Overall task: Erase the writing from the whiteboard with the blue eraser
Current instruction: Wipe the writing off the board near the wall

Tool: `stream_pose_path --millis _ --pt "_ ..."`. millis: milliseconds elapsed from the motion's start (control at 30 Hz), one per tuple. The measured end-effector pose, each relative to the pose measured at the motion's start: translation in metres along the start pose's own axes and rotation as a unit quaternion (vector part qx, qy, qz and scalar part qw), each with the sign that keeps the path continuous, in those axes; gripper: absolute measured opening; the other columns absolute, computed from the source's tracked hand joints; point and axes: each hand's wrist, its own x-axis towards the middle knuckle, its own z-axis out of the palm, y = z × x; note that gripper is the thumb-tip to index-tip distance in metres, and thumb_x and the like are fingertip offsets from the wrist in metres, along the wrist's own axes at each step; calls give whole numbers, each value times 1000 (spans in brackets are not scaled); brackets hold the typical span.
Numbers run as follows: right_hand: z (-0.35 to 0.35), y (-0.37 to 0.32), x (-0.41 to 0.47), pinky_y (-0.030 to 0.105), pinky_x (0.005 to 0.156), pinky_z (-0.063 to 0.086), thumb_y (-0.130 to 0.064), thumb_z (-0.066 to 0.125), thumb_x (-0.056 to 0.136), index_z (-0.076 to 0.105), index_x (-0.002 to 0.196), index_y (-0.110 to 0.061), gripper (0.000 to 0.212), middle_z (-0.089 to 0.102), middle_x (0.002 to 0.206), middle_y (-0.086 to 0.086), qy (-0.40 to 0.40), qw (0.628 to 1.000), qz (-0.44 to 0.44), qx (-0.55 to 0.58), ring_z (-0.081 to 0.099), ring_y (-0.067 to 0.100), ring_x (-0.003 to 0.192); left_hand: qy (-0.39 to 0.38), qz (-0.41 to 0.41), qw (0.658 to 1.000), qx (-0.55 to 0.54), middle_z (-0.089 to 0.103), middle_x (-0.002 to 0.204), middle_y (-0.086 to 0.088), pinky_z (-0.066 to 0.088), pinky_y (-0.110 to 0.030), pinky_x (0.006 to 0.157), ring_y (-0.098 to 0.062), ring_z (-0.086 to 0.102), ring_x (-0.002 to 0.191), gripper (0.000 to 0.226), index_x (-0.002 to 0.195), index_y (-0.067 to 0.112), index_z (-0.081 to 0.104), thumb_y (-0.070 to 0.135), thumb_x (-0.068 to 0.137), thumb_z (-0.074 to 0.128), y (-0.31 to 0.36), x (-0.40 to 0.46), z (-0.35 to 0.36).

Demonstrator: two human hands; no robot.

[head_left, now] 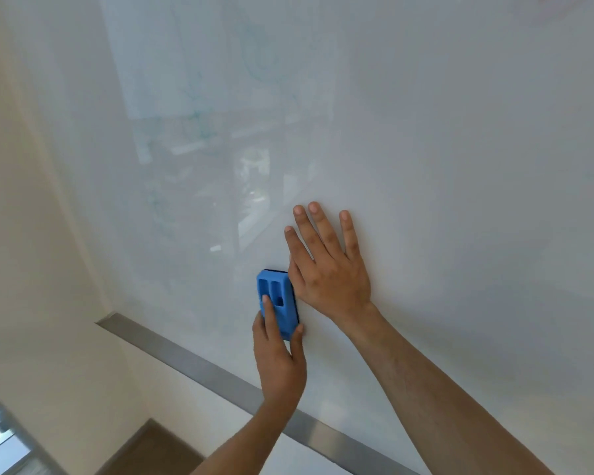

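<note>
Head view shows the left hand (279, 354) pinching the blue eraser (277, 303) by its sides, index finger laid along its back, pressing it flat against the whiteboard (460, 166) low down, a little above the metal tray (199, 365) at the board's bottom edge. Just to its right the right hand (326, 269) lies open, palm and spread fingers flat on the board, its thumb side touching the eraser. Faint teal writing (192, 125) sits well up and to the left, far from the pad. One risk: the braced palm could smear marks or block a sweep to the right; another is that a light, fingertip-only hold lets the eraser tip onto an edge and skip over ink. Its long axis runs roughly up the board, leaning slightly left, felt side toward the surface.
</note>
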Motion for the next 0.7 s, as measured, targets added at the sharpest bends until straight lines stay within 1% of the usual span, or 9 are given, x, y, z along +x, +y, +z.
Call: stream_pose_path --millis 33,100,200,233,300,367,567,633,700 --pt "0 1 0 57 119 23 -21 63 89 68 123 -11 36 50 147 14 -2 1000 -4 -3 40 31 141 -12 30 999 20 41 145 -10 43 -40 105 -24 46 126 73 153 36 9 32 96 54 5 -9 5" --pt "-1 2 0 57 119 23 -22 64 88 69 122 -11 36 50 147 14 -5 1000 -5 0 41 31 141 -19 43 998 39 45 143 -14 45 -44 104 -30 50 124 72 153 29 12 34 93 52 9 -16 8" --pt "-4 2 0 56 120 22 -22 63 89 69 121 -10 35 51 147 13 -7 1000 -3 8 41 31 141 -11 57 997 57 46 142 -16 40 -41 103 -33 50 123 71 152 29 11 36 92 49 1 -2 2" --pt "-5 3 0 56 120 21 -21 62 90 69 121 -10 34 51 147 13 -7 1000 -1 13 40 31 142 -2 57 997 59 45 143 -16 38 -40 104 -32 48 124 72 153 31 8 37 93 48 -2 7 -1" --pt "-6 3 0 55 121 21 -17 60 89 68 123 -9 36 50 147 13 -6 1000 6 22 39 30 143 34 25 998 46 39 145 -13 33 -40 108 -29 41 128 73 151 43 -4 39 97 46 -6 33 -11" --pt "-5 2 0 55 121 21 -14 58 88 67 125 -9 38 50 148 12 -6 1000 15 27 38 30 143 74 1 997 35 37 143 -11 34 -43 109 -27 38 126 79 149 46 -12 36 99 49 -14 65 -25" --pt "1 -2 0 56 118 27 -16 62 85 69 121 -11 38 54 145 10 7 1000 23 10 42 28 141 103 18 994 33 39 138 -10 38 -47 104 -26 38 119 81 155 33 0 24 97 56 -27 137 -64" --pt "1 -5 2 56 116 30 -17 64 85 70 120 -13 36 55 144 8 14 999 36 4 45 26 139 99 43 993 42 41 137 -15 40 -48 103 -29 41 117 81 156 28 1 24 97 56 -22 142 -67" --pt "0 -7 6 55 115 31 -19 65 85 71 118 -13 34 57 142 7 21 998 56 8 47 26 138 79 82 992 49 40 139 -17 38 -46 104 -30 40 120 81 155 32 -2 27 97 55 -16 137 -66"
